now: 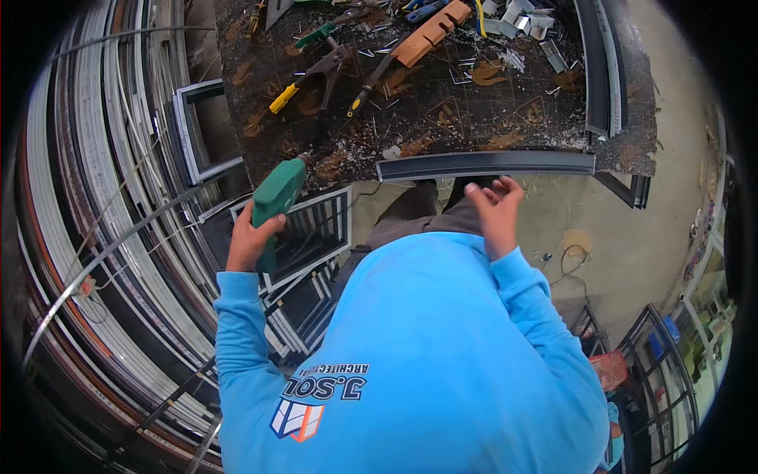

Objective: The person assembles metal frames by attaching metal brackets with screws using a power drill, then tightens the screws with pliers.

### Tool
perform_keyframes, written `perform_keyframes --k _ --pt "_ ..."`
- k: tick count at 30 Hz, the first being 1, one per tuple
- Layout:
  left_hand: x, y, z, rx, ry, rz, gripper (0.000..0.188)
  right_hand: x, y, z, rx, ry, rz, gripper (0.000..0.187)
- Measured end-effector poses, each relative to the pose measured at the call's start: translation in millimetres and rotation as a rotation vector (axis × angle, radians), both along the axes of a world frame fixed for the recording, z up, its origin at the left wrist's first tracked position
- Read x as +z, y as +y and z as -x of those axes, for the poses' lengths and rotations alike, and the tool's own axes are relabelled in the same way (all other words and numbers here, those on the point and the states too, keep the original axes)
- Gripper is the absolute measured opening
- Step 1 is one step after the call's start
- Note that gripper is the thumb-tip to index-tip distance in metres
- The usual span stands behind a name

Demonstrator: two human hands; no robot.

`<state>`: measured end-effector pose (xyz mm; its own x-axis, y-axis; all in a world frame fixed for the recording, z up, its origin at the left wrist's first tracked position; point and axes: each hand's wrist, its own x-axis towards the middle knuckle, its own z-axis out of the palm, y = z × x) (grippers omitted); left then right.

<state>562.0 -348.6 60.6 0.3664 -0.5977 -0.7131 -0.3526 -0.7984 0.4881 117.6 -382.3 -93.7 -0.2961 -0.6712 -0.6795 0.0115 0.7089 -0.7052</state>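
Left grip (251, 238) is closed around the handle of a green power tool (276, 197), thumb on the near side. Right grip (497, 212), across from it, is half open, fingers loosely curled; nothing shows in it, though a tiny piece at the fingertips would be hard to make out. Just beyond the right grip, a dark profile (485, 163) lies along the near edge of the desk (276, 138). Good work here probably calls for a firm, steady tool, with the right grip bracing the profile well clear of the nose. The tool's body sits just ahead of the left grip, its long axis slanting forward and rightward, nose toward the desk; the profile's long axis runs left to right.
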Motion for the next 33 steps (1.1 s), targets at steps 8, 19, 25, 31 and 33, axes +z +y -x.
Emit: perform_keyframes --k 8,19,25,31,33 --pt "48.8 -19.6 42.1 -0.156 -0.06 0.075 0.062 -44.9 -71.4 -34.3 1.398 0.538 0.814 0.075" --pt "43.5 -32.4 100.9 -0.539 0.051 0.182 0.07 -67.9 -66.6 -48.2 1.36 0.586 0.84 0.065" --pt "38.9 -35.6 98.6 -0.569 0.074 0.137 0.071 -67.1 -65.7 -48.3 1.36 0.616 0.847 0.064" --pt "36.1 -62.0 87.7 -0.797 0.003 0.041 0.076 -67.2 -66.3 -50.3 1.353 0.609 0.854 0.063" --pt "36.5 -68.0 88.8 -0.831 -0.005 0.037 0.077 -68.6 -66.1 -50.0 1.356 0.607 0.853 0.062"
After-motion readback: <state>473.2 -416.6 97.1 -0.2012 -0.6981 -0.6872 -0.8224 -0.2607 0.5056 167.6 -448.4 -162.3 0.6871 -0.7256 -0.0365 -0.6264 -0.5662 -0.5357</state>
